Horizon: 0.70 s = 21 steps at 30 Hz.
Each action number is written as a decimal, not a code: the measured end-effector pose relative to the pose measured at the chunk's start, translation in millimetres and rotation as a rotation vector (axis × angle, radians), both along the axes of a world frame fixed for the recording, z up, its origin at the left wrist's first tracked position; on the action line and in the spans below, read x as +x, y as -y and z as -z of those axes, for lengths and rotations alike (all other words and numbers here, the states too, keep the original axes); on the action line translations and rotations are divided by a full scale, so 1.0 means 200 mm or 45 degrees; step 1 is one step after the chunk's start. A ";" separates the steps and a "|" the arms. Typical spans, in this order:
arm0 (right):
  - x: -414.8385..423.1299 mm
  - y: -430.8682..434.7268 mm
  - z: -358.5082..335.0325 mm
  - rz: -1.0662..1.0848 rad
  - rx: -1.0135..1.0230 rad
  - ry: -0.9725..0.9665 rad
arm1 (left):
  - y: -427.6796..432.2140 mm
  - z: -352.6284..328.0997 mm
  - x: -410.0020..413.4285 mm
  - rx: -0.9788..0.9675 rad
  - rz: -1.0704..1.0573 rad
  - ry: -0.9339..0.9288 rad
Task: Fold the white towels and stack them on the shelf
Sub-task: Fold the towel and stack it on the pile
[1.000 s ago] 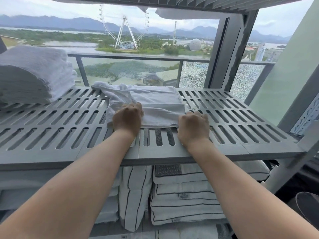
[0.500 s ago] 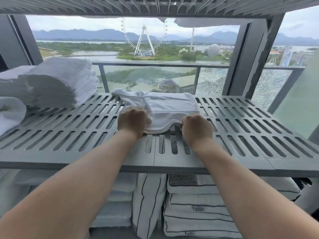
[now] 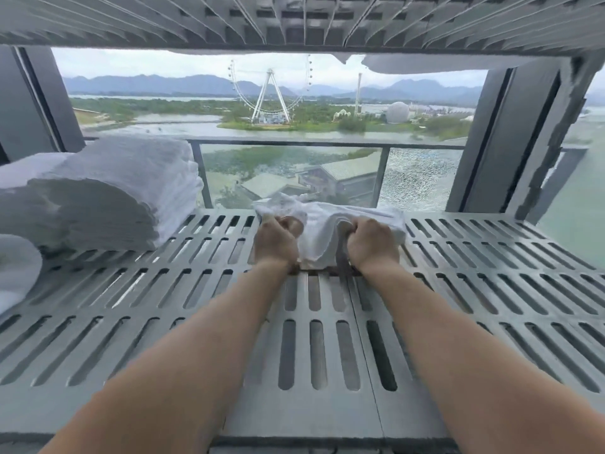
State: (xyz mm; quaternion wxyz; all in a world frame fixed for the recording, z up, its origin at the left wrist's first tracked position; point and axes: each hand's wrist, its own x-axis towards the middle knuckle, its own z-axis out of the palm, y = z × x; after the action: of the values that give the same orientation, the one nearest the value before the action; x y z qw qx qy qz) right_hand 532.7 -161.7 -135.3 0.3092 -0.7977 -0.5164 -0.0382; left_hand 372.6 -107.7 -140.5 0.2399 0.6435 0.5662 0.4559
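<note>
A white towel [image 3: 322, 229] lies bunched on the grey slotted shelf [image 3: 314, 322], toward its far edge at the middle. My left hand [image 3: 276, 242] grips the towel's near left part and my right hand [image 3: 373, 245] grips its near right part. Both fists are closed on the cloth, which is raised and folded over between them. A tall stack of folded white towels [image 3: 108, 194] stands at the shelf's back left, apart from my hands.
A rolled white towel [image 3: 16, 273] shows at the left edge. Another slatted shelf [image 3: 294, 21] hangs close overhead. Grey posts [image 3: 510, 139] stand at the back right, and a glass railing [image 3: 294, 168] runs behind the shelf.
Both hands pushed the towel's near edge away from me across the shelf, so the cloth now bunches up. The view moved closer and higher; the pillows below are out of sight.
</note>
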 end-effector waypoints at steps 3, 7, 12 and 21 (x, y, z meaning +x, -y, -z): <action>0.06 -0.15 -0.01 0.099 0.079 -0.287 | -0.21 -0.05 0.00 -0.105 0.030 0.195; 0.19 -0.18 -0.01 0.491 0.434 -0.757 | -0.44 -0.15 -0.20 -0.076 -0.332 0.320; 0.21 -0.20 -0.05 0.602 0.786 -1.412 | -0.51 -0.13 -0.43 -0.090 -0.551 0.170; 0.24 -0.11 -0.08 0.695 1.045 -1.521 | -0.39 -0.05 -0.55 -0.059 -0.593 0.146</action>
State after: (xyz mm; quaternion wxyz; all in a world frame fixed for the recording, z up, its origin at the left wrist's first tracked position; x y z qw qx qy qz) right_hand 580.3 -140.6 -119.8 0.7857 -0.6036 0.0085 0.1353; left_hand 261.9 -29.6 -129.5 0.1747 0.4629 0.6950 0.5218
